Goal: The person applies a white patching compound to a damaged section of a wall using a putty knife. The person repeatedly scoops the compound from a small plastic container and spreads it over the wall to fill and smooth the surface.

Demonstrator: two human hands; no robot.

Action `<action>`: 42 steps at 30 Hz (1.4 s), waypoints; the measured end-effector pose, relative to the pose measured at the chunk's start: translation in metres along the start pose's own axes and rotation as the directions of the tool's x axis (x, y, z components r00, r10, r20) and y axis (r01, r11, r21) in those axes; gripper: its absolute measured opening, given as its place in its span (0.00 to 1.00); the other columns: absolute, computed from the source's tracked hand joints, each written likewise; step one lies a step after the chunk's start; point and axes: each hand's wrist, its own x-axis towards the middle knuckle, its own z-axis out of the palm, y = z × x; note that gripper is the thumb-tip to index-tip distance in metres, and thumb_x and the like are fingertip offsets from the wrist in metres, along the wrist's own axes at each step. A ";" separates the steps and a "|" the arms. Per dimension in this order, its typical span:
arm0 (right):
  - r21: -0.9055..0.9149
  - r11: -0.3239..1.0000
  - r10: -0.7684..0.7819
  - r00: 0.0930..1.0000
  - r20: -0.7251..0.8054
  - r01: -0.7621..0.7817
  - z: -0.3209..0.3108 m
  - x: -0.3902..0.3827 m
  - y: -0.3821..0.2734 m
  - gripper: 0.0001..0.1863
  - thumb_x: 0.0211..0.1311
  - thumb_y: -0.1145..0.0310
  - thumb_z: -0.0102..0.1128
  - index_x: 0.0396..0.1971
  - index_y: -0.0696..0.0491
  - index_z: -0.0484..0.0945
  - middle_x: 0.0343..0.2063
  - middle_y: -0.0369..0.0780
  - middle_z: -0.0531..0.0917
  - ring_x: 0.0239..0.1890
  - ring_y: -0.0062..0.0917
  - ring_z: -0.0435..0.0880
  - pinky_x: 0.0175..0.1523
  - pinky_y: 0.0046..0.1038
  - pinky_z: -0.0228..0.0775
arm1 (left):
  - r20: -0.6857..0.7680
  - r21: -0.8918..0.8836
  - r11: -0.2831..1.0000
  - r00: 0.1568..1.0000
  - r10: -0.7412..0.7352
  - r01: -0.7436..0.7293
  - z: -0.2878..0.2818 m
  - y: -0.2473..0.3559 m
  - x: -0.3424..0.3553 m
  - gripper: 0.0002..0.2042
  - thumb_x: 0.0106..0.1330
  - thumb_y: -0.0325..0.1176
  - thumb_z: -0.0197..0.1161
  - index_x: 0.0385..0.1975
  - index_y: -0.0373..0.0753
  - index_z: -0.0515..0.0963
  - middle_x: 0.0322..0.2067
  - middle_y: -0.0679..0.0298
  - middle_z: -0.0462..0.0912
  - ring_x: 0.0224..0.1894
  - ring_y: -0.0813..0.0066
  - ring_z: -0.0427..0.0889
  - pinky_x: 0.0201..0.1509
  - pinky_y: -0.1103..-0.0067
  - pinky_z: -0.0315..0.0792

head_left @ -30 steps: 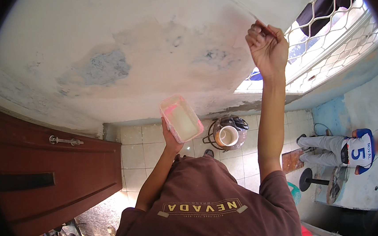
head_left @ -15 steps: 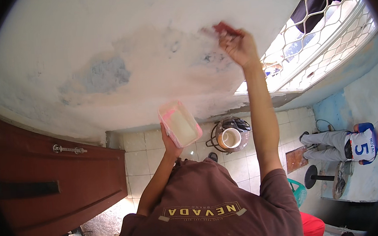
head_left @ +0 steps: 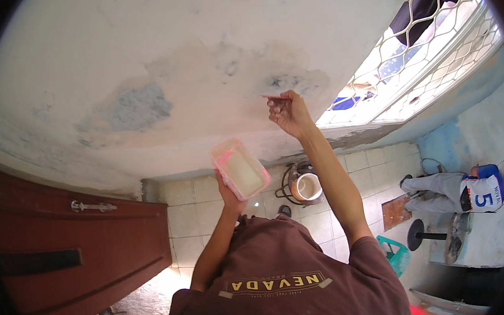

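My left hand (head_left: 229, 193) is closed round the side of a see-through, pink-smeared plastic tub (head_left: 221, 159), held out in front of the wall. Pale, creamy filler (head_left: 243, 171) covers the tub's inside. Up and to the right of it, my right hand (head_left: 290, 118) grips a thin reddish putty scraper (head_left: 275, 97), seen nearly edge-on. The scraper is at the wall (head_left: 194, 97), just below a grey-blue bare patch (head_left: 284, 82); whether its edge touches cannot be told. Beige smears surround several such patches.
A white bucket (head_left: 307, 187) stands on a round stool (head_left: 285, 193) over the tiled floor. A red-brown door (head_left: 111, 245) is at left, a grilled window (head_left: 410, 56) at upper right. Another person (head_left: 473, 190) stands at far right, near a green plastic chair (head_left: 394, 256).
My right hand has come down and a little left along the wall, and the scraper has turned from flat to nearly edge-on. My left hand and the tub have hardly moved.
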 end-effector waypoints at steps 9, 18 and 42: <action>0.200 0.932 -0.361 0.830 0.424 0.303 0.113 -0.058 -0.138 0.20 0.67 0.70 0.39 0.50 0.69 0.70 0.37 0.44 0.71 0.32 0.24 0.67 0.34 0.25 0.62 | -0.017 0.080 0.997 1.000 0.010 -0.009 0.008 0.011 0.000 0.35 0.71 0.67 0.40 0.70 0.50 0.60 0.66 0.66 0.67 0.68 0.63 0.67 0.71 0.58 0.63; -0.070 0.975 -0.206 0.977 0.055 0.210 0.005 -0.042 -0.037 0.19 0.63 0.63 0.46 0.41 0.63 0.77 0.29 0.39 0.77 0.27 0.23 0.72 0.31 0.26 0.65 | 0.024 0.051 0.993 0.995 0.101 -0.102 0.005 0.024 -0.004 0.32 0.74 0.62 0.38 0.70 0.49 0.59 0.66 0.65 0.68 0.67 0.63 0.68 0.70 0.59 0.65; -0.197 0.912 -0.392 0.906 -0.162 0.359 -0.001 -0.062 -0.060 0.12 0.63 0.64 0.48 0.26 0.56 0.76 0.24 0.39 0.79 0.25 0.25 0.74 0.25 0.26 0.62 | -0.032 0.071 0.991 0.993 0.111 -0.109 0.006 0.035 -0.010 0.34 0.72 0.65 0.41 0.69 0.50 0.61 0.65 0.65 0.69 0.66 0.63 0.69 0.69 0.58 0.65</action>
